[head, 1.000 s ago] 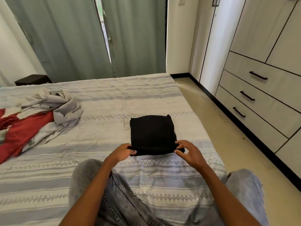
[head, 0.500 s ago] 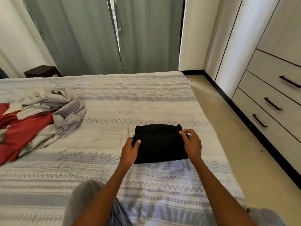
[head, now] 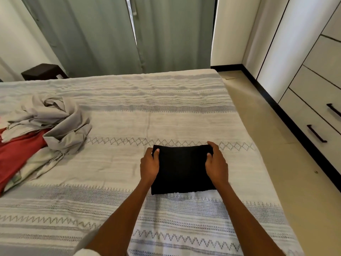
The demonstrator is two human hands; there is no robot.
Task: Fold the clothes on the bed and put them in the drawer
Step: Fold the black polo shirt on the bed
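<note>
A black garment, folded into a compact rectangle, lies on the striped bedspread near the bed's right side. My left hand grips its far left corner, thumb on top. My right hand grips the far right corner in the same way. Further left on the bed lies an unfolded heap: a crumpled grey garment over a red garment. The drawers with dark handles stand along the right wall, all closed.
A strip of beige floor runs between the bed and the drawer unit. Grey-green curtains hang behind the bed. A dark bedside stand sits at the far left corner.
My hands have gone from the near edge of the black garment to its far corners, folding it in half into a shorter rectangle. The view has moved forward and up.
</note>
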